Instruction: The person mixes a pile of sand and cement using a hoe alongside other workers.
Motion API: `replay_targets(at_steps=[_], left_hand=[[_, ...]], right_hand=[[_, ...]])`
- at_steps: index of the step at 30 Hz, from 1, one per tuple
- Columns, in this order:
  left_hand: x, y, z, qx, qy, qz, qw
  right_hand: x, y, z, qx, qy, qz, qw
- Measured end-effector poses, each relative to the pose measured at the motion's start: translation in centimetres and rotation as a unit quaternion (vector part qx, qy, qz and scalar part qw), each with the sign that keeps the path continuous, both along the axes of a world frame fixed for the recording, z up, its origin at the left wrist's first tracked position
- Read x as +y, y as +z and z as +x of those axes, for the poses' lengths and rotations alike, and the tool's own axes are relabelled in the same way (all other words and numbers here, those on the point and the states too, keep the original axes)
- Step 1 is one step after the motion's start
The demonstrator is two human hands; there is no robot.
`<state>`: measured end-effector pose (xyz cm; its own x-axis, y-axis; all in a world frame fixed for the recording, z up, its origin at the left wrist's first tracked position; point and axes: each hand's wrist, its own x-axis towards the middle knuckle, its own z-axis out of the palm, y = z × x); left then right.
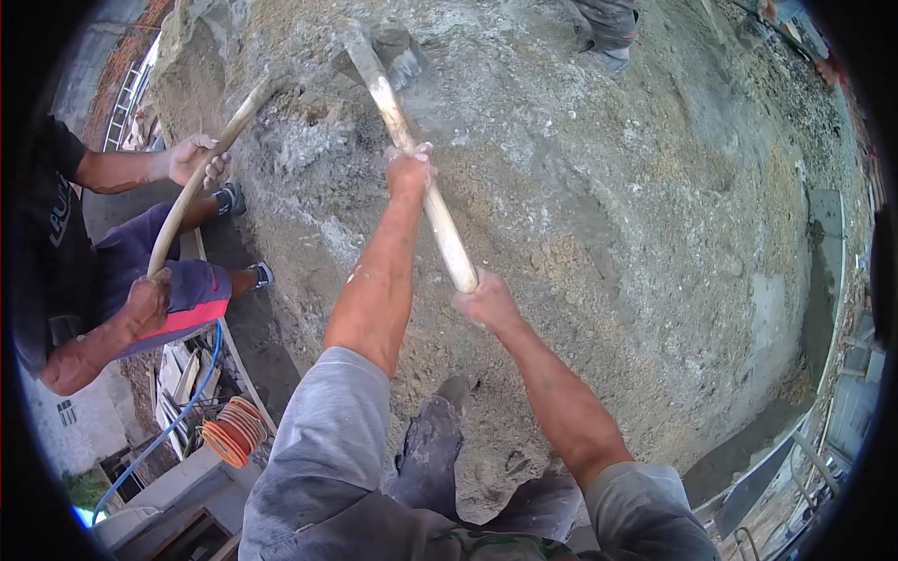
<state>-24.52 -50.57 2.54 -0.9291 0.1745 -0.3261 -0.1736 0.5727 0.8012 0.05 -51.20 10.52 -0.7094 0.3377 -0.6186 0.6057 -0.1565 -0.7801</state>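
A long wooden-handled hoe (440, 220) runs diagonally across the upper middle. My left hand (409, 173) is wrapped round its handle about midway. Lower down, my right hand (488, 301) grips the butt end. The handle's far part is caked grey, and its grey head (402, 61) lies against the heap, partly buried or blurred. Beneath both hands spreads a broad heap of grey-brown sandy mix (599, 234), with pale powder patches.
At the left, a co-worker (65, 243) holds another curved wooden handle (182, 201) with both hands. Another person's lower leg (608, 28) stands at the top. An orange hose coil (234, 430) and a blue hose (192, 402) lie lower left. Boards edge the heap.
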Motion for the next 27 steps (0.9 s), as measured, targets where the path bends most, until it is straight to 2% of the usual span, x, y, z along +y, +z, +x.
replay_targets(at_steps=[2, 4, 6, 8, 10, 11, 12, 14, 16, 18, 20, 21, 22, 24, 26, 27], left_hand=[[0.9, 0.2, -3.3, 0.018, -0.023, -0.01, 1.0], [0.6, -4.9, -7.2, 0.017, -0.094, -0.106, 0.99], [-1.0, -8.8, -2.3, 0.035, -0.279, -0.286, 0.916], [-2.3, -12.0, 5.8, 0.074, -0.337, -0.38, 0.858], [-1.4, -10.3, 13.8, -0.049, -0.205, -0.288, 0.934], [-2.1, -7.4, 17.9, -0.218, -0.095, -0.175, 0.956], [-3.6, -9.1, 21.5, -0.192, -0.164, -0.221, 0.942], [-3.2, -8.6, 28.1, -0.234, -0.149, -0.244, 0.929], [-4.4, -11.6, 37.8, -0.227, -0.237, -0.256, 0.909], [-6.4, -10.6, 47.4, -0.235, -0.298, -0.26, 0.888], [-9.7, -7.5, 55.9, -0.237, -0.336, -0.231, 0.882], [-11.4, -5.7, 59.8, -0.286, -0.291, -0.19, 0.893], [-13.4, -6.1, 64.2, -0.425, -0.004, -0.047, 0.904], [-13.4, 2.4, 66.2, -0.571, 0.102, -0.004, 0.814], [-16.6, -2.8, 72.5, -0.699, 0.209, 0.011, 0.683], [-15.6, 2.2, 73.9, -0.678, 0.173, -0.051, 0.713]], right_hand=[[1.6, -1.6, -5.0, -0.017, 0.014, 0.004, 1.0], [1.3, -3.1, -5.8, -0.05, 0.023, 0.014, 0.998], [1.0, -2.5, -2.3, -0.099, 0.039, -0.015, 0.994], [-0.7, -5.5, 5.1, -0.171, 0.048, -0.018, 0.984], [-1.1, -4.0, 11.7, -0.163, 0.01, 0.021, 0.986], [-2.0, -2.9, 14.6, -0.192, 0.005, 0.014, 0.981], [-2.6, -1.6, 17.1, -0.214, -0.001, 0.01, 0.977], [-3.1, 0.3, 23.5, -0.248, 0.018, 0.032, 0.968], [-1.8, 4.7, 30.0, -0.27, 0.004, -0.065, 0.961], [-5.0, 3.7, 39.7, -0.281, 0.007, -0.004, 0.96], [-6.0, 8.1, 45.0, -0.294, 0.007, 0.011, 0.956], [-6.6, 10.8, 47.6, -0.313, 0.034, 0.044, 0.948], [-7.6, 13.1, 50.0, -0.331, 0.054, 0.077, 0.939], [-11.5, 17.7, 56.2, -0.42, 0.096, 0.074, 0.9], [-15.0, 23.0, 60.8, -0.484, 0.102, 0.062, 0.867], [-17.6, 24.3, 64.4, -0.506, 0.095, 0.06, 0.855]])
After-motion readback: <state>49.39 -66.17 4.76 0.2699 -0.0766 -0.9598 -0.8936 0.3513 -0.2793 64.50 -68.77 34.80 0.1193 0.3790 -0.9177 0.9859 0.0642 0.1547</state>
